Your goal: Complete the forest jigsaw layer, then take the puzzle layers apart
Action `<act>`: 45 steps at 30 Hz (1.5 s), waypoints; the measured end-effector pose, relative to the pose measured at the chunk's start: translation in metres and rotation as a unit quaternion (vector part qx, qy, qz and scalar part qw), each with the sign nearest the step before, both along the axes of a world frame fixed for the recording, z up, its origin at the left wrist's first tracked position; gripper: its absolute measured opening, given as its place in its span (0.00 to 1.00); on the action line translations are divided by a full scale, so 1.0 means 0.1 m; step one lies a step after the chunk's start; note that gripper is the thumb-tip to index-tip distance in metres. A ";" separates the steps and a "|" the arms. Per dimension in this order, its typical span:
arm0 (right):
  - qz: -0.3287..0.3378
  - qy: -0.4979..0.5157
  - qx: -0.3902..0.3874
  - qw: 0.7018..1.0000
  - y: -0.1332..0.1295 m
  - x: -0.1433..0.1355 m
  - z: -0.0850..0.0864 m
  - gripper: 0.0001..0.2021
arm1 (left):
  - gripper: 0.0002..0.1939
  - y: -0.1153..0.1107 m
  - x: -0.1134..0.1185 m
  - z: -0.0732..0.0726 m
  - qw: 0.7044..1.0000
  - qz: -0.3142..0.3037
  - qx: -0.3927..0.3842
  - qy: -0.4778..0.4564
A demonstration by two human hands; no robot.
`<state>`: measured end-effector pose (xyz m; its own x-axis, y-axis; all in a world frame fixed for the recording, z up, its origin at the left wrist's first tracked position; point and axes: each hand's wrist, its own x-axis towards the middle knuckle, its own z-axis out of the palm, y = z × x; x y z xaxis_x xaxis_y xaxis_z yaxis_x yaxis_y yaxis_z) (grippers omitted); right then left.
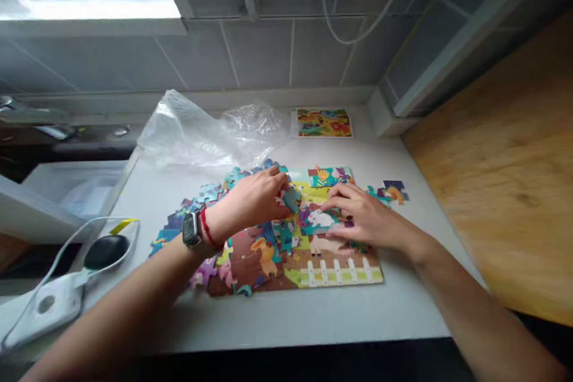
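A colourful jigsaw puzzle (pixel 340 274) with a white fence and farm animals lies on the white countertop, with loose pieces on top of it. My left hand (pixel 257 197), wearing a watch and a red bracelet, is closed on a teal puzzle piece (pixel 292 198) above the middle of the puzzle. My right hand (pixel 360 215) lies over the puzzle's right side, its fingers apart and touching a joined clump of pieces with a white animal (pixel 319 219). Whether it grips that clump is hard to make out. More joined pieces (pixel 331 176) rest near the top edge.
Loose blue pieces (pixel 179 218) spread left of the puzzle; a few pieces (pixel 394 192) sit to its right. Behind are a crumpled clear plastic bag (pixel 192 131) and a picture card (pixel 324 123). A power strip (pixel 49 304) with a cable stands at left, a wooden panel (pixel 501 173) at right.
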<state>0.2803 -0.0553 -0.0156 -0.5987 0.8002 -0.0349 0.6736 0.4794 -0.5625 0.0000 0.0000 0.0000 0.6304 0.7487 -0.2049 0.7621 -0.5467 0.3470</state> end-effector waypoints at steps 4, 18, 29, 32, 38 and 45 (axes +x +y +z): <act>-0.002 -0.004 0.002 1.000 -0.02 0.00 0.00 0.16 | 0.20 0.02 -0.01 -0.04 1.000 0.006 0.009 -0.013; -0.037 -0.015 -0.005 0.999 -0.02 0.01 -0.02 0.15 | 0.14 0.10 -0.04 -0.11 0.987 0.086 -0.072 -0.119; -0.062 -0.028 0.010 0.998 0.00 0.02 0.00 0.14 | 0.12 0.03 0.01 -0.15 0.975 0.060 -0.161 -0.141; -0.063 -0.027 0.011 0.998 0.00 0.03 0.01 0.14 | 0.13 0.02 0.01 -0.21 0.979 0.051 -0.145 -0.135; -0.068 -0.031 0.004 0.997 0.00 0.03 0.00 0.14 | 0.13 0.03 0.02 -0.19 0.977 0.059 -0.152 -0.137; -0.058 -0.028 0.004 0.998 0.01 0.05 -0.02 0.14 | 0.15 0.01 0.04 -0.14 0.986 0.075 -0.105 -0.106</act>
<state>0.2850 -0.0541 -0.0172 -0.4987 0.8648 -0.0584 0.7555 0.4006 -0.5183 0.0039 0.0009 -0.0141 0.5615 0.7918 -0.2405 0.7268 -0.3330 0.6007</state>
